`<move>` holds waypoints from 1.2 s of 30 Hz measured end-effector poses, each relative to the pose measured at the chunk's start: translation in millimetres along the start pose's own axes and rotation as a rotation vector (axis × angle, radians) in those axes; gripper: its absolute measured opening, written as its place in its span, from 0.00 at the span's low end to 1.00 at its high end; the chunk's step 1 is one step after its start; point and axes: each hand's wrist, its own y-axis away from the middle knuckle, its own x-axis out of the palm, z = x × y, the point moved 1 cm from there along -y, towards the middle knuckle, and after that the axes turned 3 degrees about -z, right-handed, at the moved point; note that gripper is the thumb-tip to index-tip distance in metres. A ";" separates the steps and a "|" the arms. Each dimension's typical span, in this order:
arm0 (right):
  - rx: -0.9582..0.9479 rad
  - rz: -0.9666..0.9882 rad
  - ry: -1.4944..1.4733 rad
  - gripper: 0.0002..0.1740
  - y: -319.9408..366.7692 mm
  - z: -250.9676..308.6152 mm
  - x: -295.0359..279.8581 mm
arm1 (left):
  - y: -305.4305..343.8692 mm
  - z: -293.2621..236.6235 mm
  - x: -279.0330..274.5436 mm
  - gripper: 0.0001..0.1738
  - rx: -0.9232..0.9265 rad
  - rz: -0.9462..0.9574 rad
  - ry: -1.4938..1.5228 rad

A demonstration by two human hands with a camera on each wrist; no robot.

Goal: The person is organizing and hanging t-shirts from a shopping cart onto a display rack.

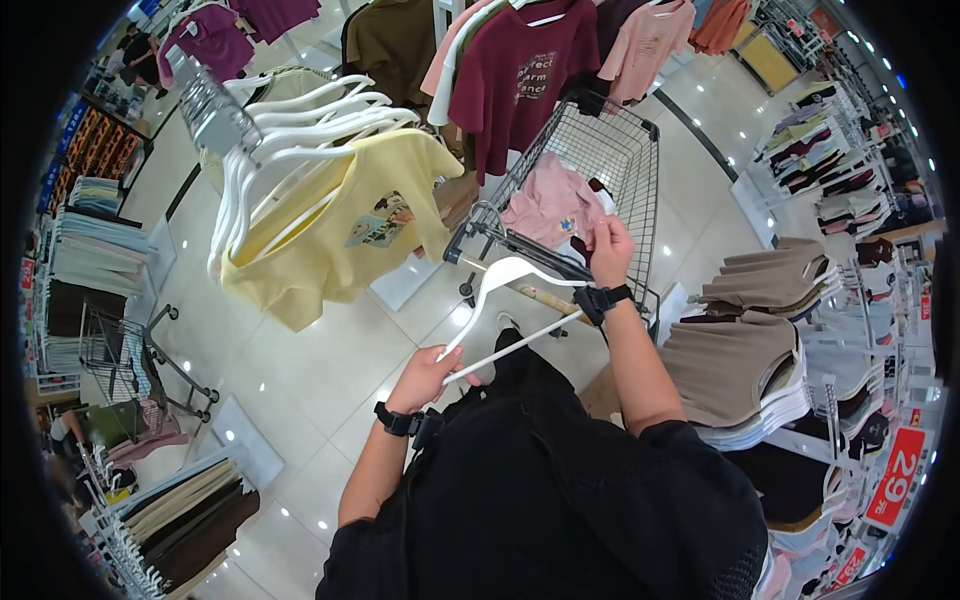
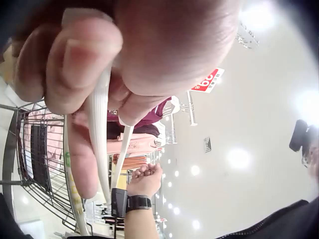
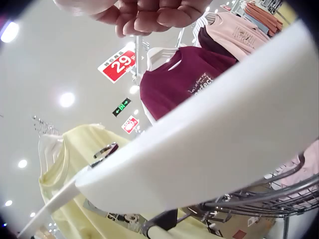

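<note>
Fingers of my left hand (image 1: 422,380) were curled round one end of a white hanger (image 1: 510,270), thumb closing on it; the bare frame slanted across in front of me, its far end near the black strap (image 1: 603,300) on my right wrist; my right hand (image 1: 613,250) was raised above that end, fingers loosely bent together, and I could see nothing in them; a pink garment (image 1: 550,205) lay loose and crumpled in the wire cart (image 1: 657,170), with no hanger showing in it. As I judged it, the garment's part was done, since it was in the cart; the hanger was what seemed left, being in my grip and on no rail, near the yellow top (image 1: 310,250) on its rack. As for writing, a red sign (image 3: 119,64) gave 特价商品 and a large 29; another red sign (image 1: 897,477) showed 29 with 元; the maroon shirt (image 3: 179,82) bore several pale lines, of which "perfect" was the word I could make out; the green sign (image 3: 121,107) had white arrows; the yellow top's print carried lettering too partly hidden to read; I could read no brand name anywhere.
</note>
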 end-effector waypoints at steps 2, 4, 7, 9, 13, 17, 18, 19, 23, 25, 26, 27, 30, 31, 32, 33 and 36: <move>0.001 -0.030 -0.048 0.16 -28.7 3.8 -8.0 | -13.3 -9.6 1.2 0.21 0.023 -0.051 -0.034; 0.044 -0.080 -0.116 0.16 -68.2 -23.2 -26.8 | -27.6 -19.7 3.0 0.21 0.042 -0.101 -0.070; 0.224 -0.060 -0.043 0.16 -126.3 -66.1 -45.0 | -53.4 -36.8 4.2 0.23 0.132 -0.295 -0.195; 0.320 -0.017 -0.054 0.14 -157.7 -120.9 -54.7 | -69.2 -48.0 6.3 0.22 0.076 -0.420 -0.235; 0.594 0.290 0.362 0.14 -187.4 -280.0 -69.7 | -99.9 -63.1 17.7 0.22 0.063 -0.444 -0.211; 0.812 0.485 0.588 0.16 -179.1 -374.4 -59.3 | -116.4 -75.8 32.6 0.21 0.005 -0.479 -0.280; 0.983 0.404 0.558 0.17 -178.3 -397.6 -58.0 | -120.7 -77.0 35.0 0.21 -0.011 -0.474 -0.294; 1.152 0.320 0.532 0.17 -175.7 -419.6 -58.1 | -124.3 -78.0 37.0 0.21 -0.028 -0.468 -0.305; 0.874 0.500 0.904 0.22 -173.2 -478.9 -51.0 | -133.5 -80.6 39.3 0.18 -0.089 -0.515 -0.370; 0.686 0.607 1.070 0.25 -172.1 -510.0 -50.7 | -140.3 -81.8 37.0 0.17 -0.123 -0.522 -0.364; 0.695 0.462 1.063 0.24 -175.7 -518.4 -47.4 | -144.2 -83.3 37.7 0.16 -0.101 -0.525 -0.354; 0.700 0.316 1.055 0.23 -176.1 -525.9 -43.4 | -147.7 -84.8 38.7 0.16 -0.078 -0.529 -0.344; 0.653 0.377 0.986 0.30 -188.6 -548.8 -47.7 | -158.0 -89.4 37.3 0.14 -0.137 -0.526 -0.381; 0.503 0.461 1.022 0.32 -191.3 -556.7 -46.3 | -161.1 -89.5 35.4 0.14 -0.149 -0.536 -0.376; 0.467 0.261 0.951 0.29 -191.2 -560.8 -43.4 | -163.7 -90.4 35.5 0.14 -0.131 -0.536 -0.360; 0.467 0.274 0.953 0.29 -195.8 -565.5 -42.9 | -165.9 -91.4 36.0 0.14 -0.113 -0.532 -0.342; 0.627 0.379 0.916 0.22 -212.4 -558.1 -47.6 | -168.1 -99.2 34.9 0.13 -0.159 -0.519 -0.356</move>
